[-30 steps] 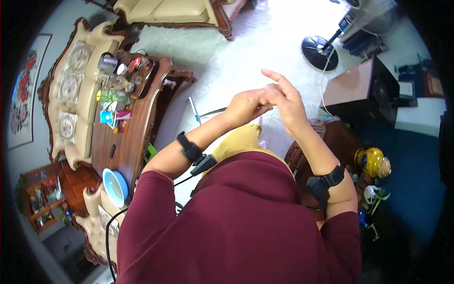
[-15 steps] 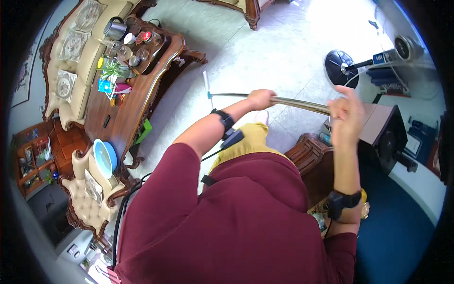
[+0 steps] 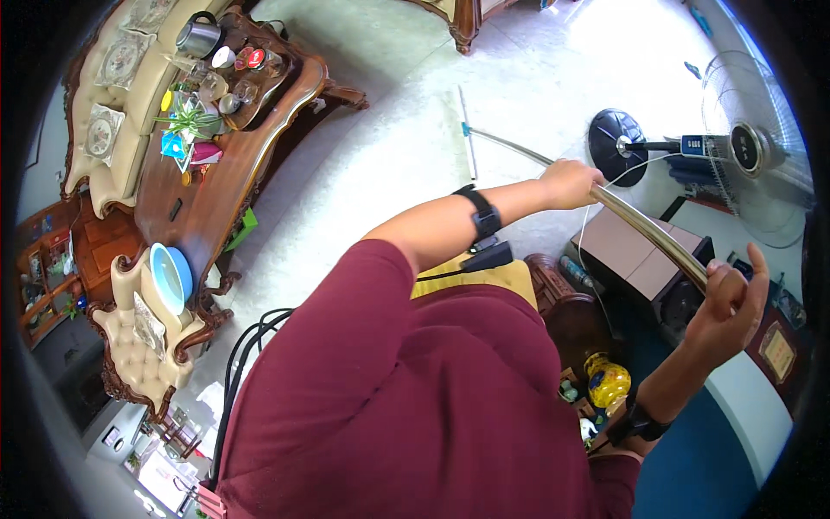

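The person holds a long metal mop handle [image 3: 640,227] with both hands; its flat mop head [image 3: 468,134] lies on the pale tiled floor [image 3: 389,164], well beyond the standing fan [image 3: 743,143], on the side of the carved wooden table [image 3: 216,186].

What can go wrong, in my judgement: the handle passes very near the fan's round black base [image 3: 616,147] and its white cable [image 3: 596,212]; a wide swing could hook the cable or knock the fan; the loose upper grip could also let the handle turn or slip, and then its end may hit the brown speaker box [image 3: 644,264] just beside the fan.

The left hand [image 3: 571,183] is clenched fully around the handle, at the lower part, between the fan base and the person's body; the right hand [image 3: 728,298] grasps the upper end more loosely; thumb and some fingers wrap it, but the index finger [image 3: 759,264] stands up and away from the metal; so this hand is only partly closed on the handle.
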### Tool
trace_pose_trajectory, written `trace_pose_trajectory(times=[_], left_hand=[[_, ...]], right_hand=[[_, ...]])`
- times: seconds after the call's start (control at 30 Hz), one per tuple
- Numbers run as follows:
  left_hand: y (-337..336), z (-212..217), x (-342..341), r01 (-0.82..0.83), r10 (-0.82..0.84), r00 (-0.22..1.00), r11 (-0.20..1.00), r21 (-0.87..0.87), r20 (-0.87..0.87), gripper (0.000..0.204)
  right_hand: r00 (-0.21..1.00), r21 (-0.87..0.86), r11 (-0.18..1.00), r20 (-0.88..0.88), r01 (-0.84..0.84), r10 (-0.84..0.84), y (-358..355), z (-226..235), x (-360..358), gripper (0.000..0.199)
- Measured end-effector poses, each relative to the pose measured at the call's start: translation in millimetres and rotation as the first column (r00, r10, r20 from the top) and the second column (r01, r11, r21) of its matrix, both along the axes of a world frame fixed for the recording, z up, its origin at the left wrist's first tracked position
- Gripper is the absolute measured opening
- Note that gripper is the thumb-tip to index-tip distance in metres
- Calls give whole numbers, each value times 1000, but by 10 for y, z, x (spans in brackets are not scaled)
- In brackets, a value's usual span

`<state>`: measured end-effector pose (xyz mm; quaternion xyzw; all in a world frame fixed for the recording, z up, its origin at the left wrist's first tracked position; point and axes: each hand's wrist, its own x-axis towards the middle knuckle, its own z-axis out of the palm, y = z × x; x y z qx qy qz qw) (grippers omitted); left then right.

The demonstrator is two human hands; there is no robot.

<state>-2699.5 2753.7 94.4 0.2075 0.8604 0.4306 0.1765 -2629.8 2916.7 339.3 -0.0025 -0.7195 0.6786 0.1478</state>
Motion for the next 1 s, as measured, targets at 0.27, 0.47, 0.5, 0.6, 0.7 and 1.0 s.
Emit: trace_pose_trajectory(times=[0.27,0.47,0.5,0.6,0.7,1.0], left_hand=[[-751,-230,503,-193,192,976,981,-1,107,34],[-1397,-843,1328,-403,478,835,868,-290,271,56],[-1454,-988,1506,-413,492,826,861,-297,277,56],[-1393,-1434,1979,-507,613,738,780,-368,282,50],[-1181,-1614,2100,-495,629,721,761,-420,289,40],[10,-1318,615,-566,608,780,787,-245,150,30]], right_hand=[[950,-35,979,238,-198,201,-140,-358,-718,35],[608,-450,717,386,-532,694,-657,-1452,-771,47],[548,-456,665,378,-591,746,-719,-1584,-726,46],[379,-525,545,397,-654,836,-862,-1807,-559,48],[282,-553,501,434,-666,855,-766,-1898,-606,50],[583,-291,697,393,-655,711,269,-1239,-1724,48]])
